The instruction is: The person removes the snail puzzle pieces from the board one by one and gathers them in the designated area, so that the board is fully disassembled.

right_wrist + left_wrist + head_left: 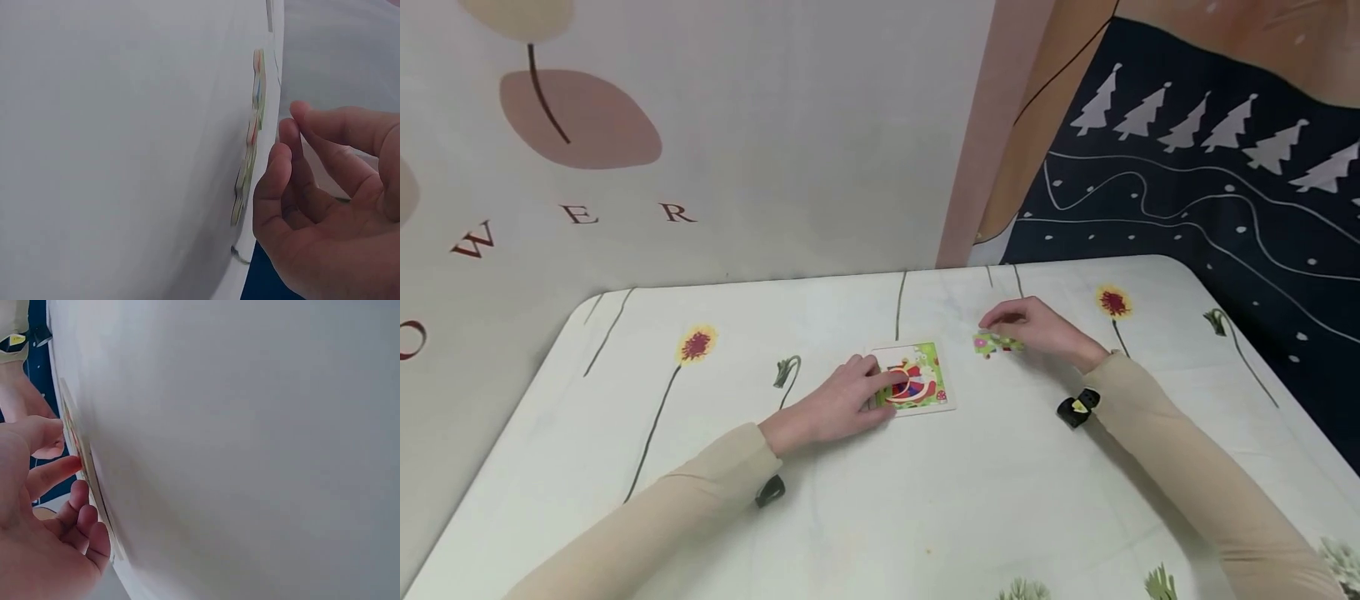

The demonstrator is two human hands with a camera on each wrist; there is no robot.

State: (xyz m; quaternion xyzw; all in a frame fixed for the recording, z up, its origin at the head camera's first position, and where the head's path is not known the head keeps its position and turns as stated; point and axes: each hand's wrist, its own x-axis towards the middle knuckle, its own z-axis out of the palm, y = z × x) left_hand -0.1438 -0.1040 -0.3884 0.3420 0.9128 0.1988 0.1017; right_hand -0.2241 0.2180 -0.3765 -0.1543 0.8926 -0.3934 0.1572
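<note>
While the left hand [835, 406], forefinger extended and other fingers loosely bent, touches the puzzle board [950, 400] without visibly gripping it, a bright snail picture [925, 387] shows inside that board, seemingly well advanced, though the hand hides some of it. Near the board's right edge lie loose pieces [985, 342], apparently those left to fit, and beside them the right hand [1041, 323] hovers, fingers curved, fingertips close together, nothing visible between them.

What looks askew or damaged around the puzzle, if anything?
Nothing stands out: the puzzle board lies flat, partly under the left hand, the loose pieces lie on the table beside it, and no damage shows.
</note>
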